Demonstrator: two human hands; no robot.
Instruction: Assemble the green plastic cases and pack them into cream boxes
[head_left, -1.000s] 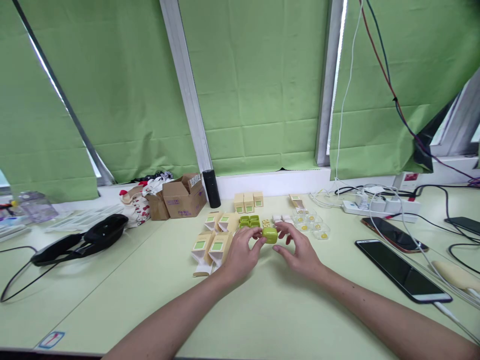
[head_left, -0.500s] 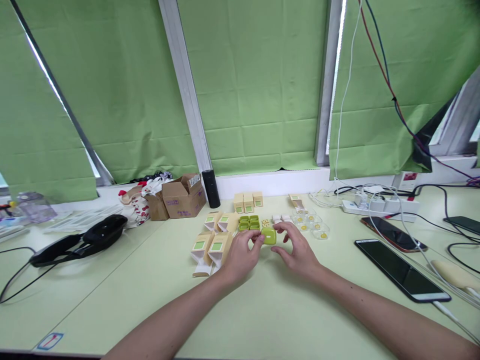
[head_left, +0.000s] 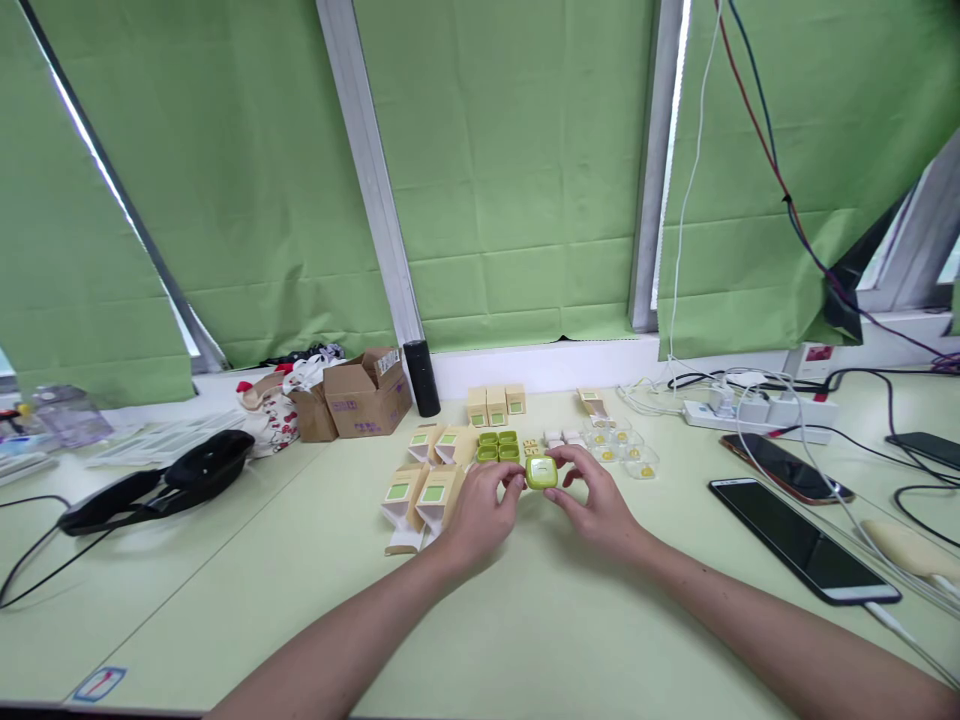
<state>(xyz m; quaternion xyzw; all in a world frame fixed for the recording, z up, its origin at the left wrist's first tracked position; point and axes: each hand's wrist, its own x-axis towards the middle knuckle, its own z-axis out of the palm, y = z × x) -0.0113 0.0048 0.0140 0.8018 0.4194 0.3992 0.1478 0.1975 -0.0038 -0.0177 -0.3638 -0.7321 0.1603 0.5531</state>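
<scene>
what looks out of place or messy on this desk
The tan cartons beside the left hand lie tipped with flaps open, unlike the three upright cartons behind. Cables tangle over the power strip. The green case, held with the right hand too, looks intact.

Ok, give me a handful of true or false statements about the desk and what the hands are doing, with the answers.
1. The left hand and the right hand hold the small green case between their fingertips. True.
2. The black phone lies to the left of the hands. False: it lies to their right, screen dark.
3. An open cardboard box stands just left of the black cylinder. True.
4. The window blinds are blue. False: they are green.
5. The power strip has nothing plugged in. False: white plugs and cables sit in it.
</scene>
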